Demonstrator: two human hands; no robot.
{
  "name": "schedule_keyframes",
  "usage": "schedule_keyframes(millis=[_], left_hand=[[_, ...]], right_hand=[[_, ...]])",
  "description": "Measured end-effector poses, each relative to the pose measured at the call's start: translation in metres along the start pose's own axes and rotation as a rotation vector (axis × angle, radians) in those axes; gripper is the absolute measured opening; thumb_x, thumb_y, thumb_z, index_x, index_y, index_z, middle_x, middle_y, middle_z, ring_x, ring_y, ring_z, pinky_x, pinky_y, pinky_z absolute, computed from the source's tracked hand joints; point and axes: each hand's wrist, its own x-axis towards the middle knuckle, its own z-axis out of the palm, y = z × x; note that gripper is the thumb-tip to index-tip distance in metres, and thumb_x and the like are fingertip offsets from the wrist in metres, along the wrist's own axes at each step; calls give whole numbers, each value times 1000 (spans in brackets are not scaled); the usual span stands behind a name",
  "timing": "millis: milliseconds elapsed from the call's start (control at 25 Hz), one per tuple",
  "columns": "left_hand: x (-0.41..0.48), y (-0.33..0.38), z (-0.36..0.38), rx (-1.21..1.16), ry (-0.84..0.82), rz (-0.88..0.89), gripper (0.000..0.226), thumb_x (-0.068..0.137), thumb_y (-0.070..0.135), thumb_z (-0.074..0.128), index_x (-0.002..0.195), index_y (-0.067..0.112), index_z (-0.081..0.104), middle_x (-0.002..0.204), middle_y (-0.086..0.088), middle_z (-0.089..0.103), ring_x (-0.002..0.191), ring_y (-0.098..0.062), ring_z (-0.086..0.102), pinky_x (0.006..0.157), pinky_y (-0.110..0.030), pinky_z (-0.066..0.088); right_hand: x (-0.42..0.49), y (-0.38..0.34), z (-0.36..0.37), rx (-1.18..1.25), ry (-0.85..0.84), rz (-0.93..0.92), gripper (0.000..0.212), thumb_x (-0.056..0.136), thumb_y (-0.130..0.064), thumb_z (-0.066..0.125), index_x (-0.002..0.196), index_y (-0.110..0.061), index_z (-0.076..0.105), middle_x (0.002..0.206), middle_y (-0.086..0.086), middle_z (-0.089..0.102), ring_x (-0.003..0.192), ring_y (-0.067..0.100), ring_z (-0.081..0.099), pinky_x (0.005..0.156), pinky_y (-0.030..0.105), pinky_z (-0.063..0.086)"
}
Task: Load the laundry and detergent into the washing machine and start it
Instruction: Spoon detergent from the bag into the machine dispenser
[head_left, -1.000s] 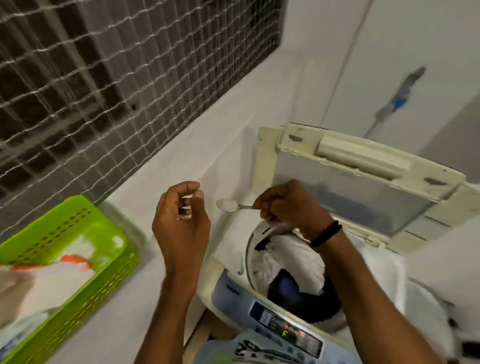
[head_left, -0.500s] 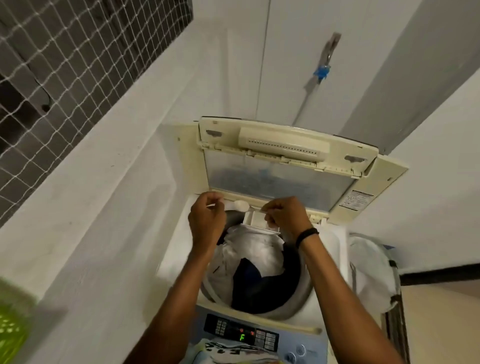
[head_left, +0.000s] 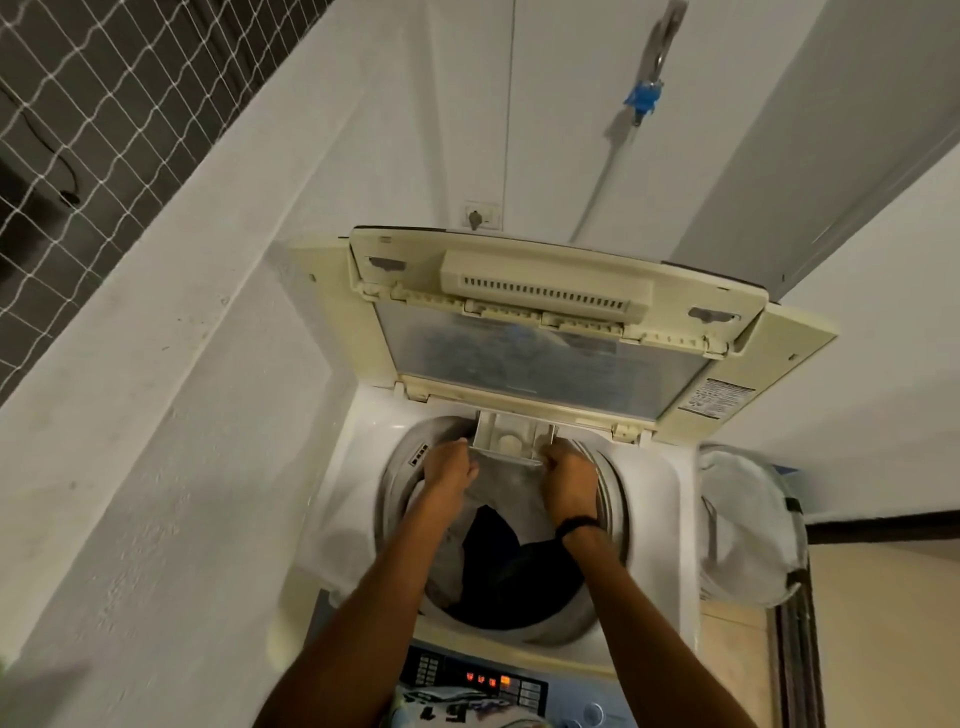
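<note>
Gripping detergent drawer (head_left: 511, 434) front corners, left grip (head_left: 449, 470) and right grip (head_left: 569, 480) curled, laundry (head_left: 498, 561) below, lid (head_left: 545, 291) upright behind.

Lid (head_left: 545, 358) upright close behind det. drawer (head_left: 511, 441)

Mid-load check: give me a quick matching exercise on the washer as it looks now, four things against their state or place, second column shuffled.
Things:
1. lid
2. detergent drawer
3. dark garment
4. control panel

States or places:
A. lying in the drum
B. lights on, at the near edge of the machine
C. raised open
D. pulled out at the drum's far rim

Pairs: 1-C, 2-D, 3-A, 4-B.
</note>
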Motion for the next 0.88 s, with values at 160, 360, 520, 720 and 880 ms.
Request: schedule_keyframes(millis=[160,360,520,720,880], left_hand=[[-2,-2,3,-100,-36,-4,31,100,16,53,128,4,57,98,-10,64,84,-16,63,67,-23,53],[-7,-2,3,-121,-41,-26,21,100,13,52,119,9,61,96,-10,64,93,-20,64,73,-25,54],[-11,1,0,-93,-52,-36,23,100,11,50,79,14,56,84,-10,60,75,-17,58,65,-22,47],[-32,14,-15,-156,-12,46,19,98,11,53,80,12,58,78,-6,57,70,-15,55,65,-23,49],[-63,36,-50,-257,22,209,15,92,2,53,81,10,60,78,-10,52,63,-16,48,58,-26,41]], right_hand=[[-13,10,17,-29,152,-209,39,75,17,60,106,-3,72,104,20,69,97,36,67,86,39,55],[-22,14,16,-69,229,-285,42,69,20,67,106,-1,71,104,22,70,98,38,68,88,40,54],[-23,13,14,-33,248,-266,30,79,13,66,104,-2,72,105,18,71,99,34,68,89,32,49],[-21,-9,4,371,189,69,15,92,-11,63,101,-6,74,95,11,75,86,24,68,78,27,53],[-30,-36,-1,849,77,169,7,88,-8,69,88,-12,75,86,12,75,86,30,72,85,44,59]])
